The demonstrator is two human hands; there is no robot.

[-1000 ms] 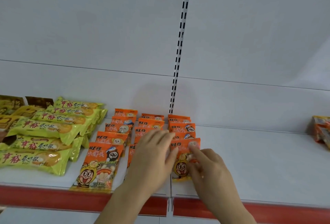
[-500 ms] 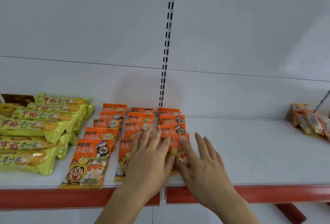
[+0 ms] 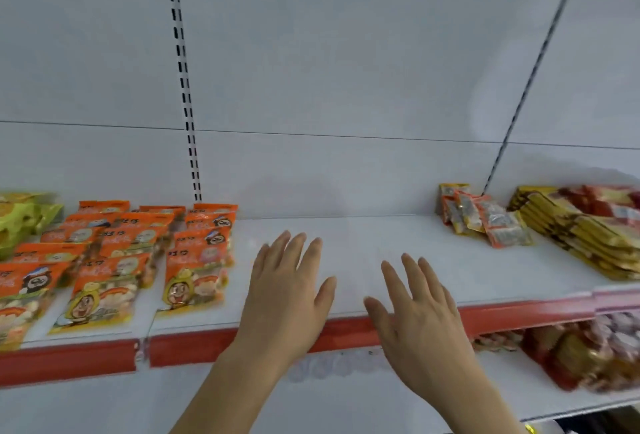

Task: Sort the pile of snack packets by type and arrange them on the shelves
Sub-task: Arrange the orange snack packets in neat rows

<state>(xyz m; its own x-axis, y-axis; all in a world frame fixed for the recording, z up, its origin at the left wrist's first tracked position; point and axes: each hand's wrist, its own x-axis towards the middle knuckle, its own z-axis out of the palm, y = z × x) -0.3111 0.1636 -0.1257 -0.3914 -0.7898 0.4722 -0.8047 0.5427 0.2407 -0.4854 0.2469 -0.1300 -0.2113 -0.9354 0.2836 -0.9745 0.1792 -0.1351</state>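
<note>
Both hands, left hand (image 3: 287, 291) and right hand (image 3: 420, 309), hover flat with fingers spread, grasping nothing, over a bare stretch of shelf (image 3: 363, 239). At 9 o'clock, orange packets (image 3: 199, 260) lie in three tidy rows; green packets (image 3: 24, 222) lie beyond them. At 2 o'clock, small orange packets (image 3: 485, 219) and yellow packets (image 3: 581, 239) lie less orderly. Judgement: sorting partly complete; right-side groups remain.

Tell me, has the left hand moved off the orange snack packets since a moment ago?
Yes. The left hand has moved right, off the orange snack packets, and now hovers open over bare white shelf beside them.
</note>
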